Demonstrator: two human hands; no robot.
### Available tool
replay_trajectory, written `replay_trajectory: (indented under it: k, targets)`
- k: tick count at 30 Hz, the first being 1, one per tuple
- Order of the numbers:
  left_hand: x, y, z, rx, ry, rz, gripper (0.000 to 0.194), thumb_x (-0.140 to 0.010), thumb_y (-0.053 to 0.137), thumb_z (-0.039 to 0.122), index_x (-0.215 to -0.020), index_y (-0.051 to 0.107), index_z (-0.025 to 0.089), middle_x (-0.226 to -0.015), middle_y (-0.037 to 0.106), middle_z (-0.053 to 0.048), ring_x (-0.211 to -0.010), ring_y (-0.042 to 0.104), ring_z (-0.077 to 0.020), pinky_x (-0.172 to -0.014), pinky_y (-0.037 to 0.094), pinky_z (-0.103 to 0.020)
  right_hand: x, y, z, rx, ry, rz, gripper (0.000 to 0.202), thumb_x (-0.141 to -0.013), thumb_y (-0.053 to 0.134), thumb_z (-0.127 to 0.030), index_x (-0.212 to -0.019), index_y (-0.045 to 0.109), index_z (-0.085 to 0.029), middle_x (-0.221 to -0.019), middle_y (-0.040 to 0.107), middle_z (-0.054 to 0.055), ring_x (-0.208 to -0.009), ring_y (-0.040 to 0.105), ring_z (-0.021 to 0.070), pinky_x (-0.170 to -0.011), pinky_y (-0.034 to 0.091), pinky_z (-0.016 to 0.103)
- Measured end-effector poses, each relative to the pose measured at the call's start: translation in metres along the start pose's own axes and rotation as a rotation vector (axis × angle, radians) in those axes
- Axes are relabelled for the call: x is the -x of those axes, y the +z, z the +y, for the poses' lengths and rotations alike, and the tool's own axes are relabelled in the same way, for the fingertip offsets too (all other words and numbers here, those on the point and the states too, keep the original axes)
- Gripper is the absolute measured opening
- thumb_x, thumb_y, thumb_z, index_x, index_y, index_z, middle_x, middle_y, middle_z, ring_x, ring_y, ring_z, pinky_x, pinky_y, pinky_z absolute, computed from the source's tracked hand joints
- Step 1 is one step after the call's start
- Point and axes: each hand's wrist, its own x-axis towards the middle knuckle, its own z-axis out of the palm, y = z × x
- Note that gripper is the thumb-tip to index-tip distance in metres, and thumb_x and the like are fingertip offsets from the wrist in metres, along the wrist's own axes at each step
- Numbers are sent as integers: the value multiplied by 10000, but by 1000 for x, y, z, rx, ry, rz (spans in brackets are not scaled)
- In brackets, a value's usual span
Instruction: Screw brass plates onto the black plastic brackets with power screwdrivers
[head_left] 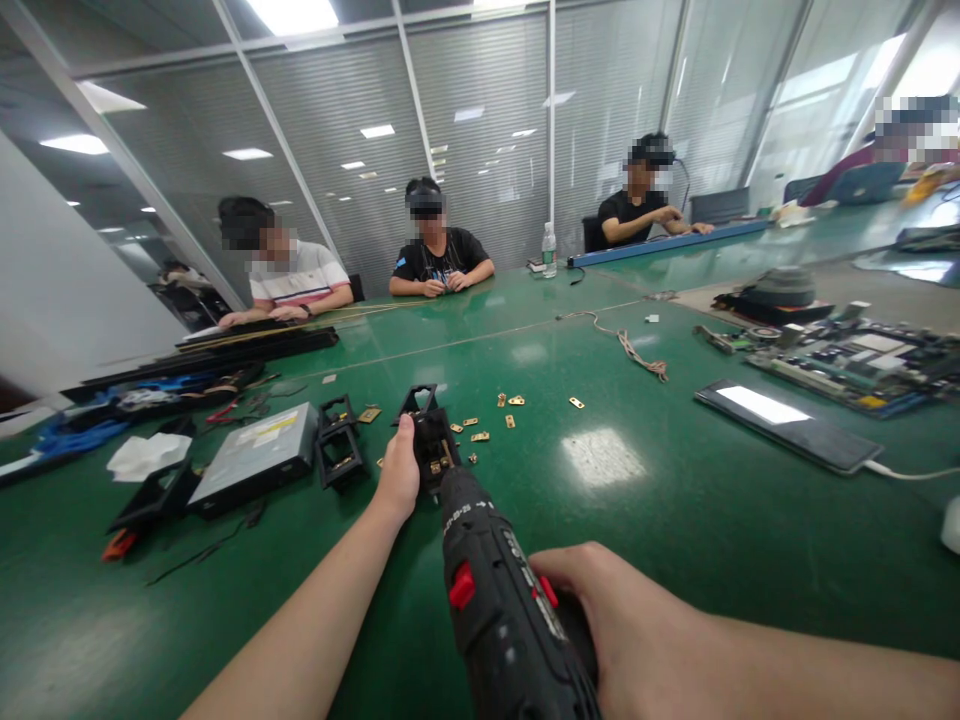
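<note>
My right hand (pixel 600 610) is wrapped round a black power drill (pixel 495 590) with red buttons. The drill's nose reaches a black plastic housing (pixel 429 440) with brass-coloured parts inside. My left hand (pixel 400 468) grips that housing from its left side, thumb on its upper edge. Several small brass plates (pixel 480 436) lie on the green table (pixel 637 560) just right of the housing. Two more black frames (pixel 339 455) stand left of my left hand, beside a square brass-coloured piece (pixel 369 415).
A metal drive box (pixel 259 455), white tissue (pixel 148 455) and cables lie left. On the right are a black power bank (pixel 787 425) with a white cable and circuit boards (pixel 862 350). A bottle (pixel 549 250) stands farther back. Several people sit across the table.
</note>
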Motion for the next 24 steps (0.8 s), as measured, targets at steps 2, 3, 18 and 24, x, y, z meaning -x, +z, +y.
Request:
replay_trajectory:
  k: [2,3,18,24]
  targets:
    - [1,2,2,7,-5,-1,973,-911,800,1126,-1110,943,184,-1023,961,-172,-908,940,-382,-824,789,-463,-1,0,-3,-32,44,0,507,-477,996,2,-868,756,-216,-837,751,-72,-843,670,184,-646,480,246]
    - [2,3,3,6,-5,-3,981,-896,807,1130,-1117,940,183,-1024,960,-166,-907,937,-379,-817,784,-459,-2,0,-5,-49,67,5,498,-477,997,6,-844,743,-215,-808,727,-78,-809,632,166,-603,434,240]
    - [16,10,19,-151,84,-89,1132,-769,744,1291,-1034,883,200,-997,935,-153,-973,902,-398,-955,753,-509,-1,-11,-16,-47,-44,-20,580,-287,1084,-94,-725,723,-215,-709,586,-114,-740,424,122,-616,363,285]
    - [17,11,20,-151,53,-66,1154,-714,778,1296,-1040,889,195,-1013,945,-158,-971,907,-401,-931,761,-502,-1,-11,-16,-39,-38,-13,583,-293,1080,-84,-734,723,-215,-722,600,-114,-749,435,124,-621,349,292]
